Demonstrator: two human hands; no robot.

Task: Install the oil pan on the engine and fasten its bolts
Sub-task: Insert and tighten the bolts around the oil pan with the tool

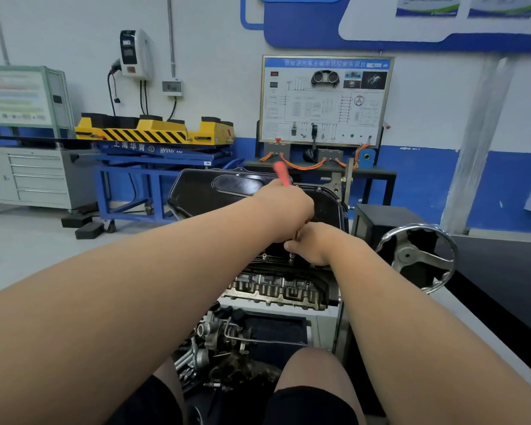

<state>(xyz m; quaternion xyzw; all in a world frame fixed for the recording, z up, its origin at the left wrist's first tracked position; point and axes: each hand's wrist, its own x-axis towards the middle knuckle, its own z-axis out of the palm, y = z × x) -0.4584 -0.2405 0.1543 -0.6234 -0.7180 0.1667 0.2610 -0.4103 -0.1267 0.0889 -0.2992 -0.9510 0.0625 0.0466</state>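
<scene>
The black oil pan (pixel 209 194) lies on top of the engine (pixel 276 286), which is mounted on a stand in front of me. My left hand (pixel 285 210) grips a tool with a red handle (pixel 281 173) that sticks up and away. Its metal shaft runs down toward a bolt (pixel 292 256) on the pan's near flange. My right hand (pixel 316 243) pinches the lower shaft just above that bolt. More bolts sit along the flange beside it.
A chrome handwheel (pixel 417 256) of the stand sits to the right. Loose engine parts (pixel 215 342) lie on a tray below the engine. Behind stand a blue and yellow lift table (pixel 154 139), a grey drawer cabinet (pixel 34 176) and a training panel (pixel 322 99).
</scene>
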